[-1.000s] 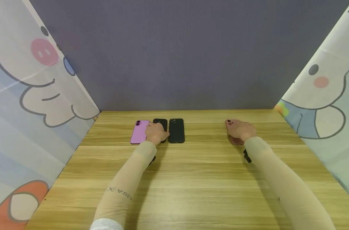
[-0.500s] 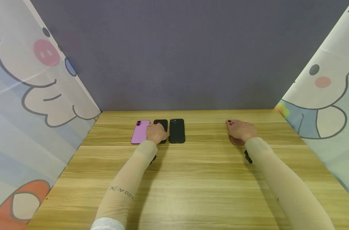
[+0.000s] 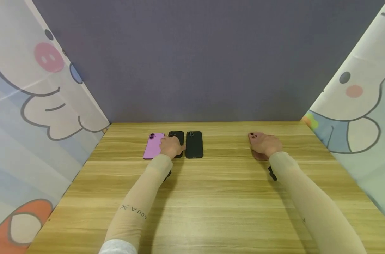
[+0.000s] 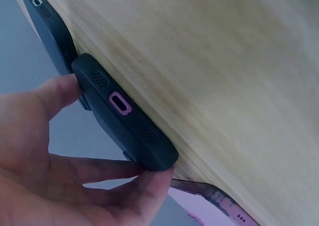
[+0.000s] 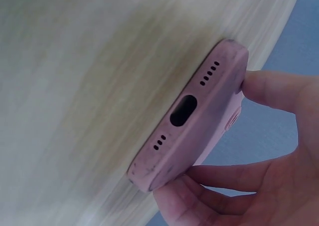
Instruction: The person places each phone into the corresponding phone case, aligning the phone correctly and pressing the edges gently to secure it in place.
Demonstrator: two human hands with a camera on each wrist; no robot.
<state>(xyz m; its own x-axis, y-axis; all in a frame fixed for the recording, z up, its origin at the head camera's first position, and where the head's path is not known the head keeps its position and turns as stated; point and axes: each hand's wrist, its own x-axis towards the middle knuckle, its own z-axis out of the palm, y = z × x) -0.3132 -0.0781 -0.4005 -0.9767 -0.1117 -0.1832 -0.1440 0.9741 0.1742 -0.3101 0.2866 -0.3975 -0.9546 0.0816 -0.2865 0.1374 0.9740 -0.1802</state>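
Note:
My left hand (image 3: 171, 146) grips a phone in a black case (image 4: 124, 116) by its two long edges, thumb on one side and fingers on the other. That phone is the middle one of a row of three, between a lilac phone (image 3: 152, 146) and another black-cased phone (image 3: 194, 145). Over on the right, my right hand (image 3: 267, 144) holds a phone in a pink case (image 5: 199, 116), pinched across its width between thumb and fingers. Both held phones lie back up at the table, the palms covering much of them in the head view.
The wooden table (image 3: 211, 197) ends at a grey upright panel (image 3: 199, 63) just behind the phones. Cartoon-printed cloths hang on the left (image 3: 53, 116) and right (image 3: 354, 116) sides. A wide stretch of tabletop separates the black-cased phones from the pink one.

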